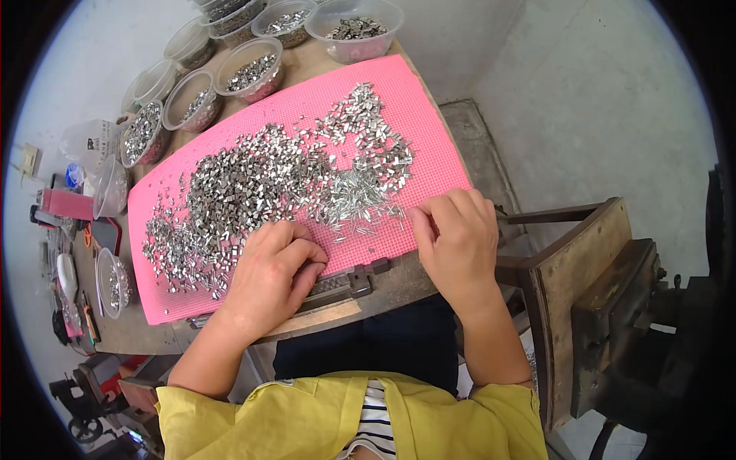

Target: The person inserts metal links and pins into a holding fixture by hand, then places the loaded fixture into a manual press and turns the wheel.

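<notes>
A pink textured mat (410, 100) covers much of the tabletop, with a broad pile of small silvery metal pieces (245, 180) on it. Thin metal pins (356, 195) lie heaped at the pile's right side. My left hand (272, 264) rests at the mat's near edge, beside the pile, thumb and fingers curled together. At the right edge of the mat, my right hand (456, 238) is closed with its fingers bent down, a little right of the pins. Whatever either hand may hold is hidden by the fingers.
Clear plastic bowls (249, 73) of metal pieces line the table's far and left sides. A small bowl (115, 284) and hand tools (67, 276) lie at left. A dark metal bar (356, 284) runs along the near edge. A wooden stand (575, 307) with machinery stands at right.
</notes>
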Tool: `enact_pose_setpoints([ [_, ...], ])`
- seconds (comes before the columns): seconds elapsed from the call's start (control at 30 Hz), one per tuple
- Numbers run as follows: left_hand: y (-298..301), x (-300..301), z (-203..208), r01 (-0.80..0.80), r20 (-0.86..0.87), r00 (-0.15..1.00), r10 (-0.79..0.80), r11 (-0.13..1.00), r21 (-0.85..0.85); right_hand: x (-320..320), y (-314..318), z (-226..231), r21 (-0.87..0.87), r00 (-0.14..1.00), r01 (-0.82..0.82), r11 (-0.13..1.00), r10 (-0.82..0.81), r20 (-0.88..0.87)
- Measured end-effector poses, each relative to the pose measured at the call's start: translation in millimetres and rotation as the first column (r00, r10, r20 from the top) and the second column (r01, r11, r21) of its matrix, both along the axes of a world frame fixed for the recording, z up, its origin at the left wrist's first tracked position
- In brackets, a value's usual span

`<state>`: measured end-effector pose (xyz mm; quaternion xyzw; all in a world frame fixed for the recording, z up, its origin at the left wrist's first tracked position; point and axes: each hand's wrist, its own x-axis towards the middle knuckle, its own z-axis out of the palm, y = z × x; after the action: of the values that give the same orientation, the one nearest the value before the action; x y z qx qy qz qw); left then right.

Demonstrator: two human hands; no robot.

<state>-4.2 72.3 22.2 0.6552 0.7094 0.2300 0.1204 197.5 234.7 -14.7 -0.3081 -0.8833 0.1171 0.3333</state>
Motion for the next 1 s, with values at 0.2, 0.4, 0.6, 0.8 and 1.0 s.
enact_pose_setpoints([
  [0.2, -5, -1, 6, -0.056, 0.129, 0.990, 0.054, 0.998, 0.013, -6, -7, 4, 0.085, 0.993, 0.082, 0.993, -0.089, 0.081],
  [0.4, -13, -1, 4, -0.127, 0.350, 0.929, 0.118, 0.992, 0.003, 6, -8, 9, 0.060, 0.982, 0.083, 0.995, -0.092, 0.167],
  [0.6, -20, 5, 0, -0.135, 0.407, 0.907, 0.109, 0.990, 0.037, 12, -19, 13, -0.097, 0.988, -0.156, 0.983, 0.155, -0.020],
  [0.8, -24, 12, -7, -0.139, 0.344, 0.933, 0.110, 0.989, 0.060, -1, -48, 6, -0.201, 0.919, -0.393, 0.898, 0.376, -0.115],
  [1.0, -26, 26, -11, -0.110, 0.137, 0.986, 0.095, 0.988, 0.106, -7, -57, 1, -0.119, 0.910, -0.413, 0.903, 0.406, -0.076],
])
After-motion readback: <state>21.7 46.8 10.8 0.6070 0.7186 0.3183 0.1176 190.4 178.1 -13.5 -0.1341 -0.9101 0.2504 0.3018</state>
